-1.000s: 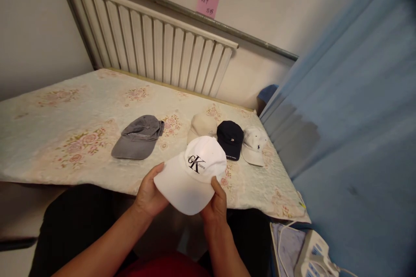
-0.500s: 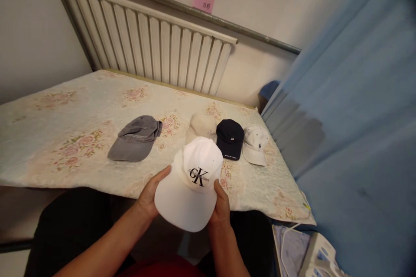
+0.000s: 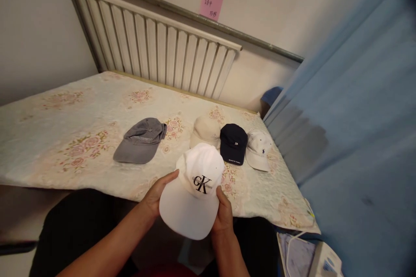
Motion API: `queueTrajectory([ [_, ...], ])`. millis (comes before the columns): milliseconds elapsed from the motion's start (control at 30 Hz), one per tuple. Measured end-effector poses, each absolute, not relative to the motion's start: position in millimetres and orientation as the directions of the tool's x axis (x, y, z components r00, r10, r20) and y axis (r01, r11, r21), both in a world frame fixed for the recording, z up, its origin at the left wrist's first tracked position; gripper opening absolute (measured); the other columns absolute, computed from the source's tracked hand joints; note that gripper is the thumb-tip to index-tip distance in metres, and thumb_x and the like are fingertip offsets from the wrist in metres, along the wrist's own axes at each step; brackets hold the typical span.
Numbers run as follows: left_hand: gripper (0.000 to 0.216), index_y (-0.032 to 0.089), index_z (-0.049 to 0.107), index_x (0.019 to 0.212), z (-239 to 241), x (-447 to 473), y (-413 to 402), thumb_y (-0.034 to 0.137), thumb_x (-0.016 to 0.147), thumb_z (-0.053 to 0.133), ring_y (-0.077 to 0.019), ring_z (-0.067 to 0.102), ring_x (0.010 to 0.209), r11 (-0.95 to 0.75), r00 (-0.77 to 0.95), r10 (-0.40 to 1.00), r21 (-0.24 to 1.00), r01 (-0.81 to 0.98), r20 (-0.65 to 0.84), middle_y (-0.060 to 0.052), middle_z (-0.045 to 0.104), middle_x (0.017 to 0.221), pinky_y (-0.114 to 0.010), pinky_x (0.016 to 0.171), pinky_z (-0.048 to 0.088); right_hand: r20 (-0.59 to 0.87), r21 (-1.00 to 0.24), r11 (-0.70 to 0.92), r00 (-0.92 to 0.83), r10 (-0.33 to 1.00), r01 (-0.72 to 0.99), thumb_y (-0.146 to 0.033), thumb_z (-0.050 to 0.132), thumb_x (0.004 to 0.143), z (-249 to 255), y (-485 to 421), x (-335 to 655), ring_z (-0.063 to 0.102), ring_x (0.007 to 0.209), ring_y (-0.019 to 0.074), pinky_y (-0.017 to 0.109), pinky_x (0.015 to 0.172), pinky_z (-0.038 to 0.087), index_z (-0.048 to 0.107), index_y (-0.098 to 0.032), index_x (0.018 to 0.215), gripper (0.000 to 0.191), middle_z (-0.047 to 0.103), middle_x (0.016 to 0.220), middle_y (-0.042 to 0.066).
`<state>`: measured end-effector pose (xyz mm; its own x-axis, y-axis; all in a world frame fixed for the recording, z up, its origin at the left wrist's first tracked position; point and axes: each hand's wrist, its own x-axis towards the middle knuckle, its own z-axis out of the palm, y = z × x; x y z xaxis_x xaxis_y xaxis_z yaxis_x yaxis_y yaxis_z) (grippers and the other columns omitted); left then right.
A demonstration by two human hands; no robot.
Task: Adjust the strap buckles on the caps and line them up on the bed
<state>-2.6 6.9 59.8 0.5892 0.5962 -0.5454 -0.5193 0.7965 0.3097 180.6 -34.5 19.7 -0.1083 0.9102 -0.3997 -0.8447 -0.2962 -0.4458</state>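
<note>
A white baseball cap [image 3: 190, 212] with black letters on its front is held over my lap, brim tilted down toward me. My left hand [image 3: 159, 192] grips its left edge, thumb on top and fingers hidden beneath. On the other side my right hand [image 3: 223, 210] is closed on the edge, its thumb beside the lettering. Beyond it, on the bed, lie a beige cap [image 3: 205, 132] partly covered by the held one, a dark navy cap [image 3: 233, 143] and an off-white cap [image 3: 258, 149] in a row. A grey cap [image 3: 141, 140] lies apart to the left.
The floral bed cover [image 3: 107, 99] spreads out in front of me. Behind it stand a white radiator [image 3: 156, 47] and a wall with a pink note [image 3: 211, 3]. A blue curtain [image 3: 341, 117] hangs along the right. A white device [image 3: 326, 262] with a cable is at the lower right.
My view has shifted slightly, so everything sits a little lower and further right in the picture. Both hands keep their hold on the white cap, and the other caps have not moved.
</note>
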Motion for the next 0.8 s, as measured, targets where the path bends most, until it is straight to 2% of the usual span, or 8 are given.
queueTrajectory([
  [200,0.055,0.001,0.059,0.12,52.5,-16.0,15.4,0.04,0.081,0.059,-0.0355,0.07,0.082,0.827,0.643,0.561,0.306,-0.472,-0.521,-0.019,0.074,0.087,-0.045,0.08,0.052,-0.38,-0.485,-0.246,-0.052,0.924,-0.839,-0.036,0.068,0.076,10.8,-33.6,170.6,0.068,0.099,0.0294,0.051,0.096,0.046,0.067,-0.014,0.111,0.042,0.074,0.1,0.012],
  [433,0.058,0.003,0.057,0.124,45.8,-27.7,40.5,0.041,0.081,0.059,-0.0356,0.07,0.085,0.853,0.708,0.522,0.273,-0.445,-0.476,-0.019,0.074,0.089,-0.044,0.079,0.053,-0.382,-0.555,-0.215,0.016,0.924,-0.804,-0.034,0.071,0.074,9.2,-20.2,159.4,0.067,0.102,0.0292,0.05,0.095,0.047,0.068,-0.012,0.108,0.041,0.074,0.1,0.014],
  [633,0.06,0.003,0.057,0.124,34.3,-40.8,67.6,0.044,0.08,0.058,-0.0365,0.071,0.079,0.879,0.724,0.477,0.274,-0.39,-0.499,-0.02,0.074,0.089,-0.045,0.075,0.054,-0.382,-0.597,-0.216,0.038,0.923,-0.773,-0.035,0.071,0.075,9.2,-2.3,147.3,0.067,0.102,0.0291,0.05,0.094,0.048,0.068,-0.011,0.107,0.041,0.074,0.1,0.014],
  [800,0.06,-0.001,0.061,0.117,10.2,-55.3,82.8,0.045,0.079,0.061,-0.0374,0.07,0.082,0.868,0.762,0.494,0.283,-0.407,-0.419,-0.023,0.073,0.087,-0.044,0.077,0.054,-0.396,-0.613,-0.238,0.032,0.918,-0.753,-0.035,0.072,0.073,7.1,11.1,134.9,0.067,0.102,0.0298,0.051,0.094,0.048,0.069,-0.01,0.102,0.038,0.075,0.098,0.014],
])
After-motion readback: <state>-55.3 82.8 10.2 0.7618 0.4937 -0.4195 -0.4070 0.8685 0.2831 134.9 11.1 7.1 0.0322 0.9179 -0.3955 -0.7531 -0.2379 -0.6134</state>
